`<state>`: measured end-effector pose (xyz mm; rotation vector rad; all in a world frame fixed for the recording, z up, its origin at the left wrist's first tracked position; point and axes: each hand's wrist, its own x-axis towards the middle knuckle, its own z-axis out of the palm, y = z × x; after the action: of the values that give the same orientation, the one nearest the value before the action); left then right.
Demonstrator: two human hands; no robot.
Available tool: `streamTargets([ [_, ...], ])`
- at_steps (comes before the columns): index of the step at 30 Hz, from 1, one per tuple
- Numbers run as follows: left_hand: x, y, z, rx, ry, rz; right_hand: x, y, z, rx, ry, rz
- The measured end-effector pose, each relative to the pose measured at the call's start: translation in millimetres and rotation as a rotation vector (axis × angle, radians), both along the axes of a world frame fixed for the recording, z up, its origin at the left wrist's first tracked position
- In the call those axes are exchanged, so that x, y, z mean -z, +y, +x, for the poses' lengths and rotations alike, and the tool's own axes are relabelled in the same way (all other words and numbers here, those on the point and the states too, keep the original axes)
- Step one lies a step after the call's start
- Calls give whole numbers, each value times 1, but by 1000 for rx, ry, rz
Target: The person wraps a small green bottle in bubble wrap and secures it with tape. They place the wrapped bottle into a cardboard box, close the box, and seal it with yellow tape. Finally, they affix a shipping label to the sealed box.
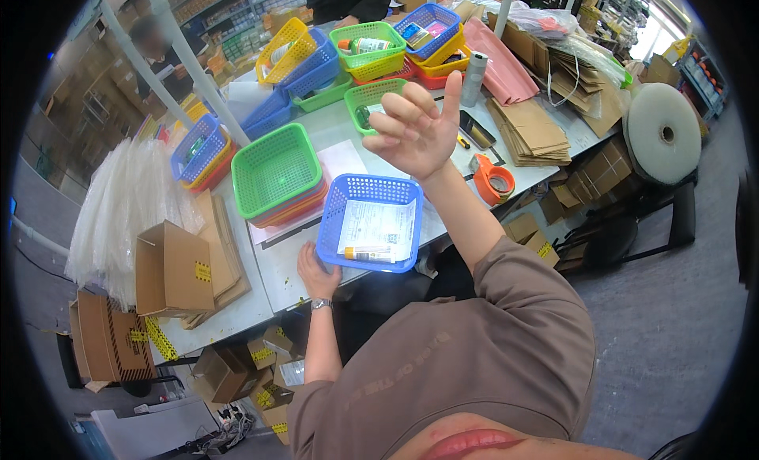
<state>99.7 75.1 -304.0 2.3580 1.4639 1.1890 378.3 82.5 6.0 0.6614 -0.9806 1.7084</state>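
Observation:
A blue plastic basket (328,215) sits at the table's front edge, in front of me. Inside it lie a printed paper sheet (378,223) and a small white-and-orange tube (368,254). My left hand (318,274) grips the basket at its near left corner; part of the fingers is hidden by the basket wall. Raised above the table to the right of the basket, my right hand (415,128) is empty, its thumb stretched out and its fingers loosely bent and apart.
Stacked green baskets (277,171) stand left of the blue one. More coloured baskets with goods (368,49) fill the back. An orange tape dispenser (492,180), a phone (477,131), a grey bottle (474,79) and flat cardboard (531,134) lie rightward. An open carton (170,270) is at left.

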Motion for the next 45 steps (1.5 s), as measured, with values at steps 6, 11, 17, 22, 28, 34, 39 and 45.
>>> streamTargets([
  [6, 3, 2, 0, -4, -3, 15, -12, -11, 3, 7, 84, 59],
  [11, 1, 0, 0, -11, 0, 19, -17, -24, 2, 4, 128, 68],
  [17, 6, 3, -1, -11, -3, 59, -18, -30, 2, 22, 131, 67],
  [22, 1, 3, -8, -36, -129, 73, -14, -34, 2, 234, 82, 19],
  [28, -134, 2, 31, -36, -1005, 37, -8, -57, -5, 867, -161, 288],
  [34, -296, -74, 72, 522, -735, 265, -10, -69, -34, 554, 9, 82],
  [39, -313, -91, 96, 467, -558, 349, -8, -71, -41, 556, 19, 45],
  [45, -315, -98, 102, 400, -354, 474, -7, -72, -41, 577, -37, 60],
])
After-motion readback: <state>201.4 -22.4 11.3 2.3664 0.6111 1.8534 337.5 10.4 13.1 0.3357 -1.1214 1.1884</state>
